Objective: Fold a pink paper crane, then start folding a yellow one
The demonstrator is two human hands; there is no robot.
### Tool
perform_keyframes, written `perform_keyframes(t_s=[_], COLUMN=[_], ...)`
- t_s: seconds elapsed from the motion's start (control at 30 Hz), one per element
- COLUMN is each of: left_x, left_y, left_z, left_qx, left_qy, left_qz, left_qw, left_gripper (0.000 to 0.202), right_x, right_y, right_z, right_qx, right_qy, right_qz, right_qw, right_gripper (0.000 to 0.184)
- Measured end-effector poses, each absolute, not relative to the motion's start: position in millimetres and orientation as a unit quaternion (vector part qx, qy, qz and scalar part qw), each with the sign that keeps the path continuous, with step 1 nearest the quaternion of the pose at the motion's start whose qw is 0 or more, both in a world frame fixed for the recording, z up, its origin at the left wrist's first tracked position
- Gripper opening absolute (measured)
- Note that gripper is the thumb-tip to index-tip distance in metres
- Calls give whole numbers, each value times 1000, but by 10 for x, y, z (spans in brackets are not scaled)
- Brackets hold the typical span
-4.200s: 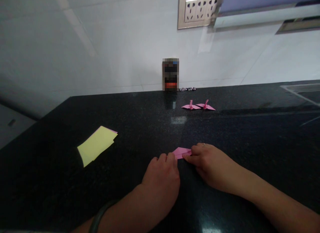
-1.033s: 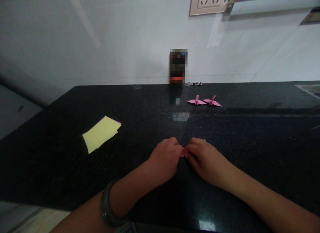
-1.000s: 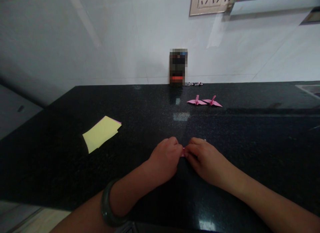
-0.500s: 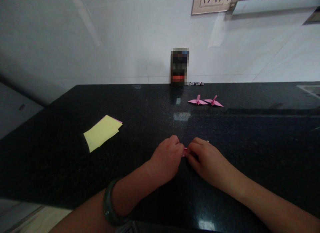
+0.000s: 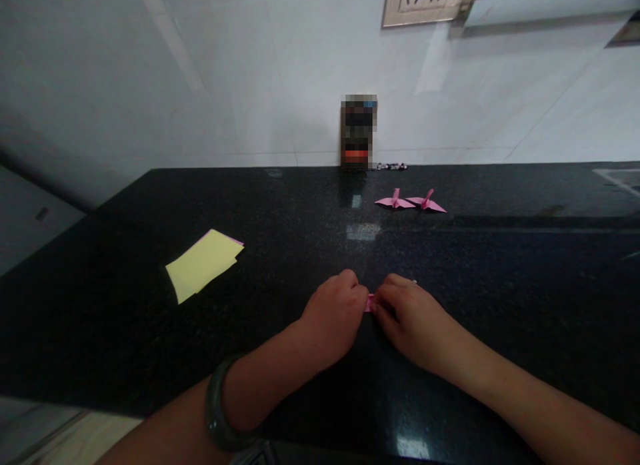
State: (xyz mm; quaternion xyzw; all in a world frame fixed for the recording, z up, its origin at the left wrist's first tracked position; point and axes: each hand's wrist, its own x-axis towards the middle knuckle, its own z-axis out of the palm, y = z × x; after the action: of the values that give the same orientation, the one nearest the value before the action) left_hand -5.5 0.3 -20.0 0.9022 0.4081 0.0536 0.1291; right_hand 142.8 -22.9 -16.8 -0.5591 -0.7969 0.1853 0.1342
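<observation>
My left hand (image 5: 334, 315) and my right hand (image 5: 413, 318) meet on the black stone counter (image 5: 450, 265), fingers curled and pressed on a small folded pink paper (image 5: 370, 303). Only a sliver of the paper shows between the fingertips; the rest is hidden under the hands. A dark bangle sits on my left wrist. My right hand wears a ring.
Two finished pink paper cranes (image 5: 410, 202) stand at the back of the counter. A stack of yellow paper squares (image 5: 203, 263) lies to the left. A small blurred box (image 5: 359, 132) leans against the white tiled wall, with a wall socket (image 5: 420, 4) above.
Since 4.2 s ago my hands have closed together over the pink paper, which showed more then. Over the last second they have barely shifted.
</observation>
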Motion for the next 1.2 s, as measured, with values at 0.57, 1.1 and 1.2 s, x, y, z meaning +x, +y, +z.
perform_keyframes(t_s=[0.57, 1.1, 1.2], left_x=[-161, -94, -94], left_y=[-235, -209, -200], left_z=[145, 84, 82], left_qx=[936, 939, 943], left_qy=[346, 339, 328], left_qz=[-50, -48, -55], left_qw=[35, 22, 22], left_gripper=[34, 31, 29], right_x=[1468, 1704, 1633], right_y=[-198, -248, -318], right_z=[-172, 14, -22], right_qx=[-556, -412, -390], right_qy=[-803, -905, -918], right_qz=[172, 96, 65], right_qw=[129, 50, 6], right_gripper=[18, 20, 19])
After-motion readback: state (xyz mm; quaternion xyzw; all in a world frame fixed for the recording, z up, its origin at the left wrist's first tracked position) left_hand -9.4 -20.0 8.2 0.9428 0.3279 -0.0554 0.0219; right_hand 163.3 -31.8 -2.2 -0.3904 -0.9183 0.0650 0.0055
